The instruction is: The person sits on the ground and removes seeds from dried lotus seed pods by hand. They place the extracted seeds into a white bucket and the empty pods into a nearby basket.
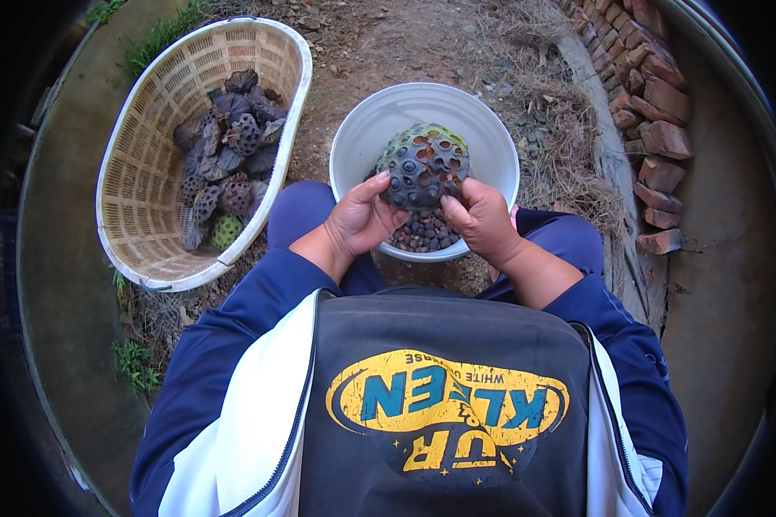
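A large lotus seed pod (427, 165), dark with a green far edge, is held between both hands over a white plastic bucket (355, 132). My left hand (365, 216) grips its left side, thumb on top near seeds still seated in their holes. On the right, my right hand (485, 220) pinches the near right edge, where the holes are torn and show a reddish-brown inside. Dark loose lotus seeds (427, 234) lie at the bottom of the bucket, below the pod. Part of the seed pile is hidden by the pod and hands.
A cream plastic basket (149, 129) at the left contains dried lotus pods (242, 136) and a green one (225, 231). The bucket stands between the person's knees on bare soil. Dry grass (556, 123) and stacked red bricks (666, 139) line the right side.
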A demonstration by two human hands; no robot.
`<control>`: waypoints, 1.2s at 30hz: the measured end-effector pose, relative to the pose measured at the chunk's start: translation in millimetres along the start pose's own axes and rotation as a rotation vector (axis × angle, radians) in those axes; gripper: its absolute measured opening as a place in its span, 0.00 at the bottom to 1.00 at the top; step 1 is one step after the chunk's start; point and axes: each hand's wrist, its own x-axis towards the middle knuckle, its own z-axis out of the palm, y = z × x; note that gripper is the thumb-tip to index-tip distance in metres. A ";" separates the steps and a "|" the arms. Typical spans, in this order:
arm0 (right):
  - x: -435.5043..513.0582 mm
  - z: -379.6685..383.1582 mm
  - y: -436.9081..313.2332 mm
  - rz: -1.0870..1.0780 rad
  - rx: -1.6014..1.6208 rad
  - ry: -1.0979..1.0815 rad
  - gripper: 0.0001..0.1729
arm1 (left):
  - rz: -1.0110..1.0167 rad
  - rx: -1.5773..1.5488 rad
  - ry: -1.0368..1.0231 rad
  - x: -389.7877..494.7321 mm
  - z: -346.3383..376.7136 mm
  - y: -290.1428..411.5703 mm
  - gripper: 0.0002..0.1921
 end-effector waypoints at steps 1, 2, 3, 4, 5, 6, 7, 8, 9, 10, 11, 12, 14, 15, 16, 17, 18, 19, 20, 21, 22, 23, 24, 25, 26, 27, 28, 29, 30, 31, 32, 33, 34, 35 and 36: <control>-0.2 1.0 -0.4 -0.065 -0.067 0.091 0.06 | -0.003 -0.009 0.004 -0.1 -1.5 0.5 0.21; -0.2 2.5 -1.3 -0.130 -0.134 0.183 0.07 | -0.007 -0.018 0.009 0.0 -2.9 1.2 0.21; -0.6 3.3 -2.3 -0.196 -0.201 0.275 0.09 | -0.011 -0.027 0.012 -0.1 -3.4 1.7 0.21; -1.5 2.2 -4.6 -0.283 -0.290 0.267 0.11 | 0.004 -0.024 0.012 -0.1 -2.0 1.4 0.21; -2.8 0.2 -7.3 -0.370 -0.380 0.258 0.12 | 0.018 -0.020 0.011 -0.4 0.5 0.4 0.21; -3.3 -1.0 -8.9 -0.457 -0.469 0.248 0.13 | 0.031 -0.017 0.010 -0.7 2.3 -0.2 0.21; -1.8 -0.7 -8.4 -0.530 -0.479 0.250 0.15 | 0.028 -0.028 0.000 -1.6 3.0 -0.1 0.21; -0.1 -0.9 -9.6 -0.620 -0.524 0.257 0.15 | 0.025 -0.040 -0.009 -2.8 3.3 0.5 0.21; 1.7 -1.1 -12.4 -0.711 -0.568 0.263 0.15 | 0.022 -0.052 -0.019 -3.5 3.8 0.8 0.21; 2.4 -1.0 -15.3 -0.801 -0.613 0.269 0.15 | 0.020 -0.062 -0.024 -3.9 4.4 0.5 0.21; 1.6 -1.6 -17.5 -0.801 -0.656 0.259 0.14 | 0.020 -0.072 -0.029 -4.4 5.0 0.1 0.21; 0.4 -2.4 -19.3 -0.801 -0.698 0.248 0.14 | 0.019 -0.083 -0.033 -4.5 5.2 0.1 0.21; -0.6 -4.5 -17.9 -0.764 -0.759 0.226 0.12 | 0.028 -0.058 -0.026 -4.2 4.0 -0.8 0.21; 0.5 -6.0 -14.7 -0.727 -0.777 0.216 0.11 | 0.033 -0.046 -0.021 -4.0 3.1 -1.2 0.20; 1.5 -6.5 -11.7 -0.691 -0.795 0.207 0.11 | 0.040 -0.037 0.001 -3.2 2.4 -1.7 0.20; 1.2 -5.3 -7.9 -0.516 -0.645 0.176 0.10 | 0.046 -0.029 0.024 -2.2 1.4 -2.5 0.20; 0.1 -3.4 -3.7 -0.342 -0.494 0.144 0.11 | 0.053 -0.021 0.047 -1.5 0.5 -2.7 0.19; -0.6 -1.7 -2.3 -0.168 -0.343 0.111 0.11 | 0.051 0.000 0.045 -1.1 -0.8 -1.6 0.19; -0.5 -0.6 -2.5 -0.113 -0.291 0.109 0.12 | 0.048 0.021 0.043 -1.0 -2.3 0.3 0.19; -0.3 0.6 -4.2 -0.057 -0.239 0.107 0.13 | 0.045 0.043 0.041 -0.9 -3.3 1.3 0.19; -0.4 1.1 -4.6 0.000 -0.188 0.105 0.14 | 0.041 0.079 0.038 -0.9 -0.7 0.9 0.19; 0.3 0.4 -3.4 0.018 -0.161 0.113 0.15 | 0.036 0.115 0.035 -0.9 4.6 0.5 0.20; 1.7 -1.0 -1.4 0.037 -0.134 0.121 0.15 | 0.031 0.151 0.032 -0.8 7.2 0.0 0.20; 2.6 -1.6 0.0 0.054 -0.107 0.129 0.15 | 0.029 0.146 0.034 -0.9 6.9 0.0 0.20; 2.7 -1.6 1.4 0.043 -0.098 0.123 0.14 | 0.026 0.142 0.036 -1.1 6.4 0.3 0.20; 2.7 -1.5 2.8 0.031 -0.089 0.118 0.14 | 0.023 0.137 0.037 -1.2 5.9 0.4 0.21; 3.0 -1.2 3.3 0.019 -0.080 0.113 0.13 | 0.021 0.133 0.039 -1.5 5.7 0.8 0.21; 3.0 -1.0 2.2 0.055 -0.033 0.112 0.12 | 0.019 0.129 0.041 -1.8 5.7 1.1 0.21; 2.7 -0.6 -0.7 0.091 0.014 0.112 0.12 | 0.017 0.125 0.042 -2.0 5.7 1.3 0.21; 2.3 -0.5 -3.5 0.127 0.061 0.113 0.11 | 0.019 0.129 0.046 -1.8 5.5 1.1 0.22; 2.0 -0.9 -5.7 0.146 0.089 0.109 0.11 | 0.022 0.132 0.049 -1.6 5.2 1.0 0.22; 1.8 -1.5 -7.6 0.166 0.118 0.105 0.10 | 0.024 0.135 0.052 -1.6 5.0 0.8 0.22; 1.9 -2.3 -8.7 0.184 0.145 0.101 0.10 | 0.027 0.135 0.049 -1.5 5.4 0.8 0.22; 1.9 -3.2 -8.9 0.193 0.161 0.094 0.10 | 0.029 0.135 0.045 -1.4 6.1 0.9 0.22; 2.1 -4.4 -9.0 0.201 0.178 0.088 0.11 | 0.032 0.136 0.041 -1.4 6.5 0.9 0.23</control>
